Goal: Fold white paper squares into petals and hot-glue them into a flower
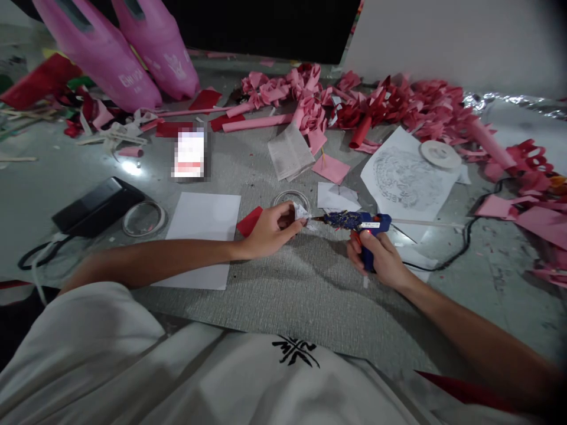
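Note:
Fingers of my left hand [275, 229] pinch a small crumpled white paper piece [301, 211] above the grey table. My right hand [383, 257] wraps round the handle of a blue hot glue gun [348, 221], whose nozzle points left and meets or nearly meets the paper. A clear glue stick [425, 222] juts from the gun's back end. Just behind my left hand lies a roll of tape [292, 198], partly hidden. A red paper piece [250, 222] and a white sheet [204, 215] lie beside and under my left arm.
Pink and red paper flowers [376, 103] line the back. Two pink bottles [163, 56] stand back left. A phone [189, 153], a black box [97, 203] and a tape roll [144, 219] lie left. The gun's black cord [467, 239] curves right, near a printed sheet [405, 171].

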A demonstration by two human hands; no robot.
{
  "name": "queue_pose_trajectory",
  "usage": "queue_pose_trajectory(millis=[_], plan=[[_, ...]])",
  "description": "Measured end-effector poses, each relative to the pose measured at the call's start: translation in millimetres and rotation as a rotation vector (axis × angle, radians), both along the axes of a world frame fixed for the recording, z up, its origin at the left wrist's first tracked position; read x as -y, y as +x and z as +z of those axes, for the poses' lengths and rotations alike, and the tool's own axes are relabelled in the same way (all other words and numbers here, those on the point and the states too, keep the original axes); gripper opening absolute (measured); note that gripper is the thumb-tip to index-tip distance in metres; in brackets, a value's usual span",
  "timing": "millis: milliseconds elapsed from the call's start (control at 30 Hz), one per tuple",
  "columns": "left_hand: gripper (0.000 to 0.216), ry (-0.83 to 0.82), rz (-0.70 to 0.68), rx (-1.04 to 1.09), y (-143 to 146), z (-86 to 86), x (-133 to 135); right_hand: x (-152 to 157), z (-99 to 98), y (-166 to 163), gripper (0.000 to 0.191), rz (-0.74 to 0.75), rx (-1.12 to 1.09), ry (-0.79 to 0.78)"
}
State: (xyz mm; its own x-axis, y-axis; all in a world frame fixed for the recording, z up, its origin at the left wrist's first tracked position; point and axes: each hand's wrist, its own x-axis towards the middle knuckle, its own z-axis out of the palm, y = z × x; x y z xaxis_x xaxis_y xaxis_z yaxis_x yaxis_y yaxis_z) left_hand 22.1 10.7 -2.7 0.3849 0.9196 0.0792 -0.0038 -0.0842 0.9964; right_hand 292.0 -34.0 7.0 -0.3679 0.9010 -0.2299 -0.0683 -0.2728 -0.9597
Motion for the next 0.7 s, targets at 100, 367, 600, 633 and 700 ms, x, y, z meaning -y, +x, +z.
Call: queue_pose_trajectory(millis=[100,367,600,633,700], plan=[[0.029,0.007,0.007,0.009,0.1,-1.1,0.1,1.2,-2.2,0.7,0.047,0.004,-0.004,0.001],[0.029,-0.045,-0.021,0.036,0.1,3.1,1.7,-2.7,-2.8,-0.1,0.041,-0.072,-0.020,-0.016],[0.031,-0.024,0.002,0.033,1.7,4.3,1.1,-3.6,-4.3,0.3,0.040,-0.080,0.003,-0.029],[0.031,-0.028,0.003,0.034,1.9,4.7,1.0,-3.5,-4.3,0.3,0.040,-0.079,0.003,-0.026],[0.031,-0.031,0.000,0.039,2.1,4.9,0.8,-3.5,-3.8,-0.2,0.039,-0.073,0.002,-0.018]])
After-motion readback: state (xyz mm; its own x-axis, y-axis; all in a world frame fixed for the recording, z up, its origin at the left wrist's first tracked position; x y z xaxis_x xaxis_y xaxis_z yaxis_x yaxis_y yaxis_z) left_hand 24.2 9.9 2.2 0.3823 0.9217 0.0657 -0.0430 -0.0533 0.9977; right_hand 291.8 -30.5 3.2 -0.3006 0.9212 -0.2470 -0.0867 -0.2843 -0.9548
